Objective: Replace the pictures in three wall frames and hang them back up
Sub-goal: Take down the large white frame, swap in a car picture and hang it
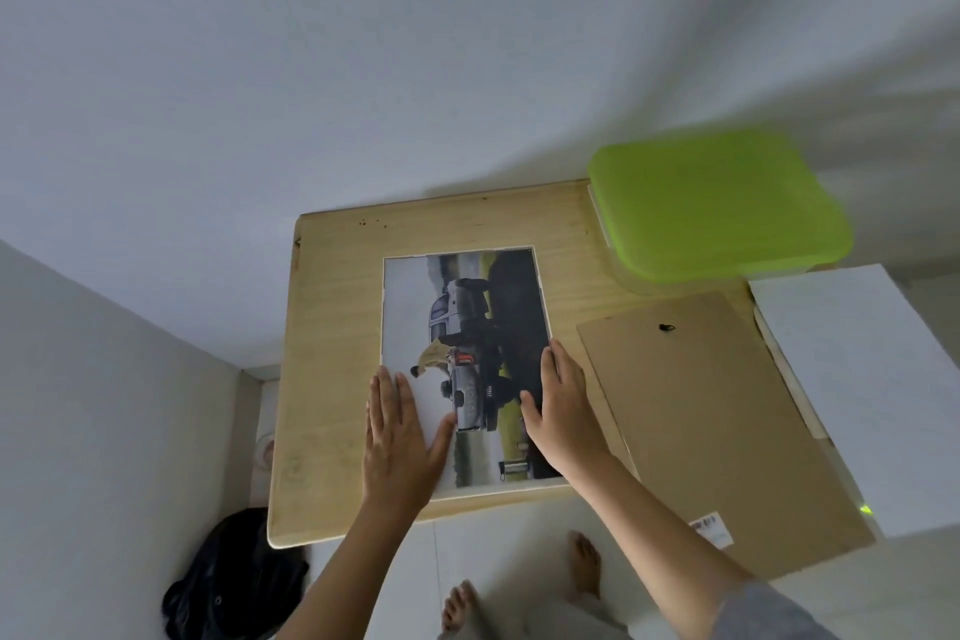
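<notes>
A printed picture of a grey truck [467, 322] lies flat on a light wooden table [332, 327], turned sideways. My left hand [400, 437] presses flat on its near left part with straight fingers. On the picture's right edge my right hand [561, 411] rests flat, fingers straight. To the right lies a brown cardboard backing board [717, 421] with a small black hanger near its far end and a sticker at its near corner. I cannot tell whether a frame lies under the picture.
A lime-green lidded plastic box [717, 203] stands at the table's far right. White sheets or boards [862, 390] lie beside the backing board on the right. A black bag [234, 582] sits on the floor at the left, near a white wall. My bare feet [584, 566] show below the table edge.
</notes>
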{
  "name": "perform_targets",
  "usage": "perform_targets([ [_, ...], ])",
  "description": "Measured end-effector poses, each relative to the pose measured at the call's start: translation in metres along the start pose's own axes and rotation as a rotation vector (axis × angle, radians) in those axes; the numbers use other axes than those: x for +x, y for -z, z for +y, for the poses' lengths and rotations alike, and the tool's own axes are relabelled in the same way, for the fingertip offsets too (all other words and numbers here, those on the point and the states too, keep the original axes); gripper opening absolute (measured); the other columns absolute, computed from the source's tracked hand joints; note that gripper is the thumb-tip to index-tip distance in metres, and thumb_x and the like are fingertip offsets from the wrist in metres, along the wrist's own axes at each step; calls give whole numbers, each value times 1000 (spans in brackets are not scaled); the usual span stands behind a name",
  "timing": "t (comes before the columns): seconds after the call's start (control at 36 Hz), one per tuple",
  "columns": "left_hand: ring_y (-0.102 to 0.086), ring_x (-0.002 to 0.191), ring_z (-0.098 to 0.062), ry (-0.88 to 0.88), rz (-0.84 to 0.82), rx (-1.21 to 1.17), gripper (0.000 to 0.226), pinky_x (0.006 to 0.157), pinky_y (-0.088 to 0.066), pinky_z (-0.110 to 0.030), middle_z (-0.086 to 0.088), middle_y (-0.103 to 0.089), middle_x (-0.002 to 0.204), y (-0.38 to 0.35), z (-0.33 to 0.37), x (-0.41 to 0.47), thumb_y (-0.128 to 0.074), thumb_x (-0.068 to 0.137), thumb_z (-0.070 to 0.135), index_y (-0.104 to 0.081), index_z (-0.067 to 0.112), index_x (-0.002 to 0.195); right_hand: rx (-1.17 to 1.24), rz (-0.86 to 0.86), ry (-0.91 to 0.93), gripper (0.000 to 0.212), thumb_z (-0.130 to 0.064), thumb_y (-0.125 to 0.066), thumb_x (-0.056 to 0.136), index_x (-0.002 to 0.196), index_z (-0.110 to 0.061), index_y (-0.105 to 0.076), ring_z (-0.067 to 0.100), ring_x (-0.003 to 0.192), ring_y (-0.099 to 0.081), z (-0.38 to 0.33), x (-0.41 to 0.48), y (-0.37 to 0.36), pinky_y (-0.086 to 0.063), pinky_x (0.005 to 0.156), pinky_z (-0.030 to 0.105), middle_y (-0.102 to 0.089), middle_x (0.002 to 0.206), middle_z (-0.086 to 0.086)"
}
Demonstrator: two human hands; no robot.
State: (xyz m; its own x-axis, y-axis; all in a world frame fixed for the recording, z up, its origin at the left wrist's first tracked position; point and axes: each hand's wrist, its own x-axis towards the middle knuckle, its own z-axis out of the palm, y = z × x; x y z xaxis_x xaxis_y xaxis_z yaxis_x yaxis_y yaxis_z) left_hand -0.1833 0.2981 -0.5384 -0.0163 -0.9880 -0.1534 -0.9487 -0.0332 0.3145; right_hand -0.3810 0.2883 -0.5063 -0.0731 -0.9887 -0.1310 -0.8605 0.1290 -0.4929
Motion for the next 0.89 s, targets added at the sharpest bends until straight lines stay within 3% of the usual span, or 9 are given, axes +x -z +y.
perform_targets([
  [0.22,19,141,-20,97,60,-63,99,112,2,-36,-6,16,155,12,26,4,-1,73,80,4,15,148,180,6,-4,56,-21,-45,96,144,-3,-23,17,142,-16,16,5,31,-11,111,19,-22,152,8],
  [0.28,12,143,-21,75,85,-103,96,111,-4,-38,-5,10,157,14,51,5,-5,76,78,-2,17,149,184,24,-2,56,-21,-45,96,144,-3,-24,16,141,-16,33,7,47,-10,109,17,-23,152,7],
  [0.36,0,145,-23,35,59,-189,79,116,-15,-46,-5,2,158,11,101,-1,-30,89,62,-9,15,149,154,39,-27,55,-21,-45,96,144,-2,-24,16,141,-17,68,7,74,-11,111,19,-24,151,9],
  [0.44,-7,145,-23,-52,45,-168,74,113,-12,-38,-6,-5,157,-4,158,-14,-29,92,55,-11,11,148,103,52,-74,55,-20,-47,95,142,0,-27,20,141,-20,114,1,99,-12,110,19,-27,150,13],
  [0.53,-27,140,-26,-113,-29,-90,72,106,-32,-37,-11,-25,153,-27,211,-35,-30,89,53,-24,9,145,83,30,-141,57,-23,-47,95,143,0,-25,21,142,-17,160,-11,118,-12,110,20,-24,151,13],
  [0.64,-36,134,-33,-21,-107,-81,75,97,-47,-46,-17,-33,148,-60,253,-54,-38,83,53,-30,5,141,32,-48,-179,60,-27,-45,96,145,-3,-19,21,142,-12,205,-23,132,-16,113,26,-17,153,10],
  [0.69,-32,135,-38,41,-101,-60,75,101,-42,-48,-21,-31,148,-69,266,-59,-48,86,48,-30,2,142,-10,-65,-153,60,-27,-45,95,144,-3,-20,21,141,-15,218,-24,136,-21,112,27,-20,152,9],
  [0.78,-3,144,-32,149,-90,-60,76,115,-18,-41,-17,-6,155,-73,279,-58,-38,94,49,-6,5,148,-41,-60,-113,60,-26,-47,93,143,-2,-24,23,138,-20,224,-22,138,-26,109,29,-25,150,10],
  [0.89,-2,143,-29,231,-57,-67,73,115,-15,-38,-13,-2,155,-71,290,-53,-32,95,49,-2,7,147,-33,-48,-105,60,-26,-48,93,143,-2,-23,23,138,-20,226,-20,136,-27,109,30,-25,150,10],
])
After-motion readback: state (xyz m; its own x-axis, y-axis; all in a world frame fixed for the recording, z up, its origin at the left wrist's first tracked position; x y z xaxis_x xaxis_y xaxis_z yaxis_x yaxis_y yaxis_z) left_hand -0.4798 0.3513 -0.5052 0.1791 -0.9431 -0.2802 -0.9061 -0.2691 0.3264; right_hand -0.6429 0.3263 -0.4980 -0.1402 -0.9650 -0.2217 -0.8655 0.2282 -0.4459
